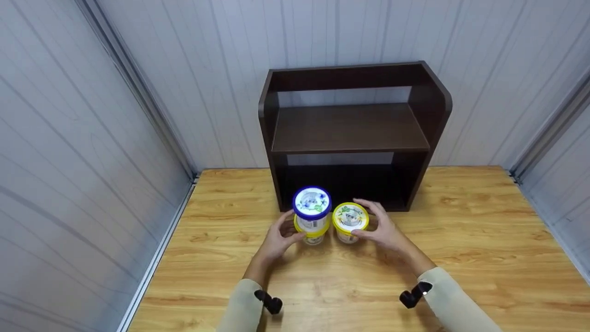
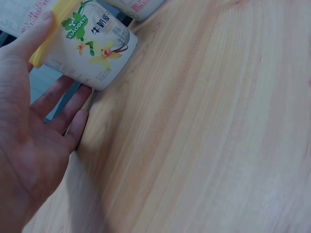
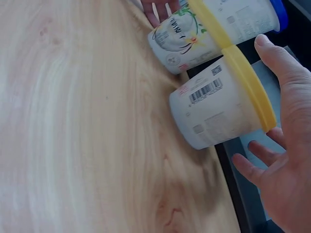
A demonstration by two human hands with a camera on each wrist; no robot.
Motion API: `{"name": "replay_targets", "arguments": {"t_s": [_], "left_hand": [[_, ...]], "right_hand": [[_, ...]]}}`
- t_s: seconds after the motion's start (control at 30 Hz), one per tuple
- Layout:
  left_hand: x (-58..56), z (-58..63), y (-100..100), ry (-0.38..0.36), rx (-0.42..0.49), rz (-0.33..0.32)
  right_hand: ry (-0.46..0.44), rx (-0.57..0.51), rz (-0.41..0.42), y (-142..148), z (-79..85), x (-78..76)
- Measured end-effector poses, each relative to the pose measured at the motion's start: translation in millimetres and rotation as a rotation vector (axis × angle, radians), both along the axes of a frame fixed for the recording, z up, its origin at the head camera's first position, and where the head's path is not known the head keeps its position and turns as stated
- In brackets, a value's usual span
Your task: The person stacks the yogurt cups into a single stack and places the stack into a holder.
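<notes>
My left hand (image 1: 278,240) holds the rim of a white tub with a yellow lid (image 1: 313,237); its thumb lies on that lid in the left wrist view. On top of this tub stands another white one with a blue lid (image 1: 312,203). Right beside the stack is a single yellow-lidded tub (image 3: 218,104), its barcode showing. Around its right side my right hand (image 1: 385,230) is spread, thumb at the lid's front and a finger behind. In the right wrist view the thumb seems clear of the lid, the other fingers loose.
Directly behind the tubs stands a dark brown two-level shelf (image 1: 352,129) against the panelled back wall (image 1: 221,92). The wooden tabletop (image 1: 322,295) lies under both forearms. Side walls (image 1: 92,138) close in the table at left and right.
</notes>
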State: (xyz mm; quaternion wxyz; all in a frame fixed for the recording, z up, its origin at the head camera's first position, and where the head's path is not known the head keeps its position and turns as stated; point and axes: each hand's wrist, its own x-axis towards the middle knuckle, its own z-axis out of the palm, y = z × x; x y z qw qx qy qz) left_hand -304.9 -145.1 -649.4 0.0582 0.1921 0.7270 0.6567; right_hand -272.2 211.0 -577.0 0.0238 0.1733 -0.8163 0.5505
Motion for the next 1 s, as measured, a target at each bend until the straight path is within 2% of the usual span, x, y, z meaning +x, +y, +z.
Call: {"name": "replay_targets", "arguments": {"t_s": [0.1,0.33,0.37,0.57,0.63,0.7,0.87,0.97,1.0], "left_hand": [[18.0,30.8,7,-0.030,-0.021,0.015],[18.7,31.2,6,-0.068,-0.021,0.018],[22.4,38.0,8,-0.080,-0.026,0.020],[22.5,39.6,10,-0.083,-0.040,0.036],[19.0,34.5,7,-0.063,-0.032,0.022],[11.6,21.8,4,-0.031,-0.019,0.006],[-15.6,-25.6,-5,-0.028,0.026,-0.004],[-22.0,-36.9,-7,-0.050,0.037,-0.004],[-16.6,-29.3,-8,-0.023,0.031,-0.015]], "right_hand": [[-0.005,0.023,-0.011,1,-4.0,0.7],[-0.073,-0.004,0.003,2,-12.3,0.5],[-0.070,-0.004,0.006,2,-13.3,0.5],[-0.038,0.006,0.008,3,-16.6,0.8],[-0.042,-0.001,0.007,3,-17.3,0.7],[-0.046,-0.010,0.006,3,-17.6,0.8],[-0.042,-0.025,0.006,1,-18.1,0.6],[-0.041,-0.027,0.007,1,-19.0,0.1],[-0.040,-0.026,0.008,1,-19.3,0.1]]}}
